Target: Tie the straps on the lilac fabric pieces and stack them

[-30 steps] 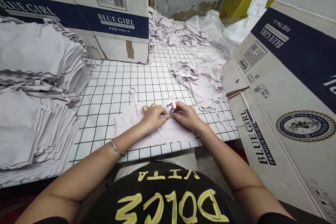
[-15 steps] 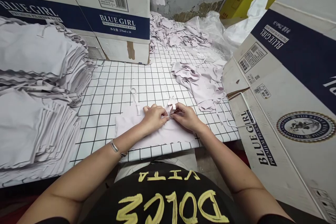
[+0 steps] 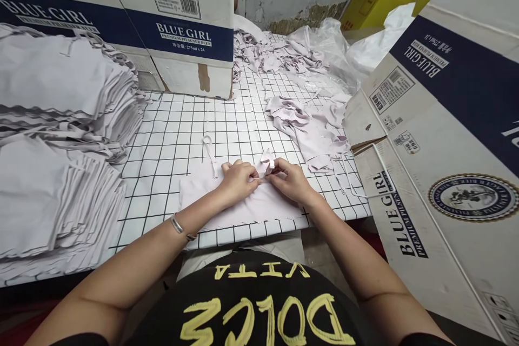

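Note:
A pale pink camisole [image 3: 259, 210] lies flat on the table near its front edge. My left hand [image 3: 238, 181] rests on its upper part, fingertips pinched on the top edge. Close beside it, my right hand [image 3: 290, 181] pinches the camisole at the base of its right strap [image 3: 266, 158], which stands up in a bunched loop. The fingertips of both hands nearly meet, and the exact bit of cloth or thread between them is too small to make out. The left strap [image 3: 208, 147] lies loose on the table, curving away from me.
Tall stacks of folded pale garments [image 3: 44, 75] fill the left side. A beer carton [image 3: 190, 73] stands behind them, another carton [image 3: 405, 151] at the right. Loose garments [image 3: 304, 130] lie on the grid-patterned cloth [image 3: 182, 124], with a larger heap [image 3: 279, 54] and clear plastic [image 3: 336, 48] farther back.
My hands stay almost in place, with slight finger movement at the strap. At the back, another person's hand and the garment it held have moved down and behind the left carton.

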